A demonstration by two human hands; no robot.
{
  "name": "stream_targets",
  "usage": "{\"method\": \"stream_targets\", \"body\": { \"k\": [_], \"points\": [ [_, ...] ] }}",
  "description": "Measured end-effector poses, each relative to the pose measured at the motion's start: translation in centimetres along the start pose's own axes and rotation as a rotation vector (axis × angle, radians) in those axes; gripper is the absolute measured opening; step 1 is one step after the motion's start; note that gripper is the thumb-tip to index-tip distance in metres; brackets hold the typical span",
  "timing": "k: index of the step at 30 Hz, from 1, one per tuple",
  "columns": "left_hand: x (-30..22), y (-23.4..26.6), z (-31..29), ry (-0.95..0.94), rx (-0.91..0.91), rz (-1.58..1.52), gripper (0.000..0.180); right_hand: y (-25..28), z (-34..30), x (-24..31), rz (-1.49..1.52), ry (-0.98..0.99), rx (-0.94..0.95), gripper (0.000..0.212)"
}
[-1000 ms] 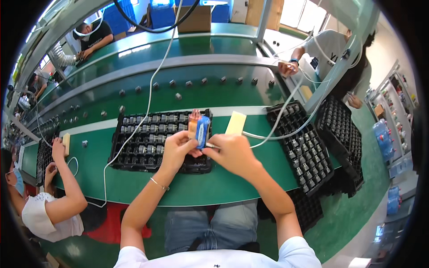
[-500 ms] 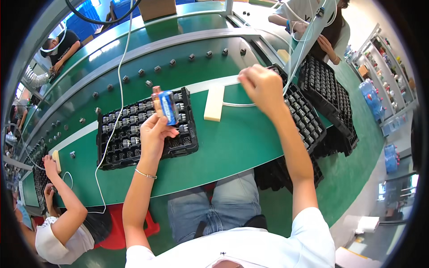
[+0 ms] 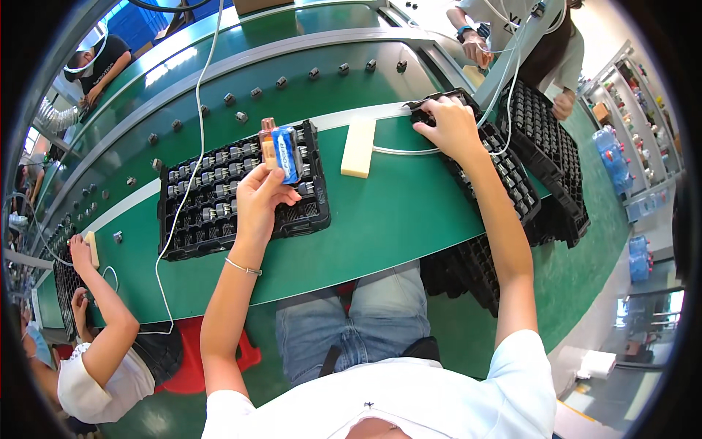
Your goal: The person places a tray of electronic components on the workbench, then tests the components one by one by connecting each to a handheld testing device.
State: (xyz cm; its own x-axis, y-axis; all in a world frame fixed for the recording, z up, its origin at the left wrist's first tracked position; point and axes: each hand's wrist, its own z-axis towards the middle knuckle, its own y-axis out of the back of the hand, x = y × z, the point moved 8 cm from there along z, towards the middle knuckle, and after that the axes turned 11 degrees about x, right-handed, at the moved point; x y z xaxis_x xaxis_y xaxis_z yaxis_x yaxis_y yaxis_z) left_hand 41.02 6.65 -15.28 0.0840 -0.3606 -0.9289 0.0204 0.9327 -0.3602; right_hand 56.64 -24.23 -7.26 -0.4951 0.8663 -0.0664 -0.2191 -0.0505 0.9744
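Observation:
My left hand is closed around a small upright bottle with a blue label. An amber part with a reddish-brown cap shows at its left side; whether it belongs to the same bottle, I cannot tell. It is held above a black compartment tray filled in part with small dark and silver parts. My right hand is over the far end of a second black tray on the right. Its thumb and fingers are apart, with the fingertips at the tray's rim and no held thing showing.
A pale yellow block with a white cord lies between the trays. Small parts stand in a row along the green bench behind. More black trays are stacked at right. A co-worker sits at left; another person stands at far right.
My right hand has gone from raised with curled fingers to reaching over the right tray's far end, fingers opened out. My left hand still holds the bottle. The whole view has shifted slightly.

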Motion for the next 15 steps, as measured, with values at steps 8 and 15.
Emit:
{"method": "stream_targets", "body": {
  "k": [8,15],
  "points": [
    [-1.1,-2.0,0.1,-0.050,0.111,0.154,0.023,-1.1,-0.3,16.6,1.235,0.355,0.530,0.040],
    [-1.7,-3.1,0.0,-0.028,0.157,0.201,0.023,-1.7,-0.6,20.4,1.816,0.424,0.478,0.037]
  ]
}}
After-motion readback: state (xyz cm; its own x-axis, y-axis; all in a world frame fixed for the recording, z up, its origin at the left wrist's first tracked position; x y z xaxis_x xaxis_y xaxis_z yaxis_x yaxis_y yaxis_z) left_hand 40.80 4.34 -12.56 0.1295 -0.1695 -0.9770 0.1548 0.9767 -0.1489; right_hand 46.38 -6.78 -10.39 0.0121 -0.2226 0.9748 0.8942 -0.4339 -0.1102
